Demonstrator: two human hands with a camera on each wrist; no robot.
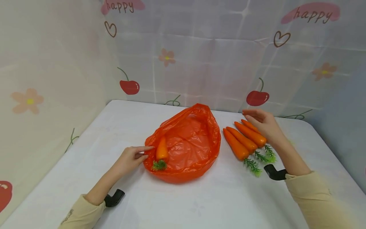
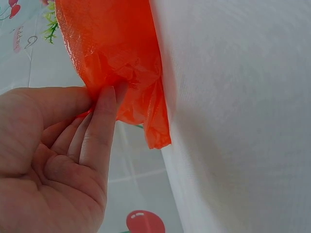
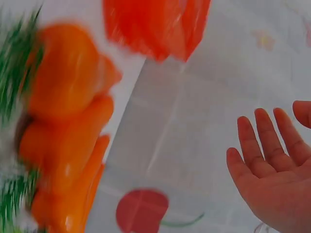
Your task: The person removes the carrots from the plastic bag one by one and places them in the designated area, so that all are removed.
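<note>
A thin red plastic bag (image 1: 190,143) lies on the table with its mouth spread wide. One carrot (image 1: 162,151) with a green leafy tuft is inside it, near the left rim. My left hand (image 1: 130,160) pinches the bag's left edge between thumb and fingers; the left wrist view shows the film (image 2: 121,53) bunched at the fingertips. To the right of the bag, several carrots (image 1: 236,147) lie side by side, tips pointing away and leaves towards me. Over their far end hovers my right hand (image 1: 266,125), empty, its fingers (image 3: 265,138) extended and spread in the right wrist view.
A white cloth covers the table (image 1: 197,203). Behind it hangs a printed curtain (image 1: 200,70) with cherries and flowers, close to the table's back edge. Each wrist carries a black camera mount, such as the right one (image 1: 275,173).
</note>
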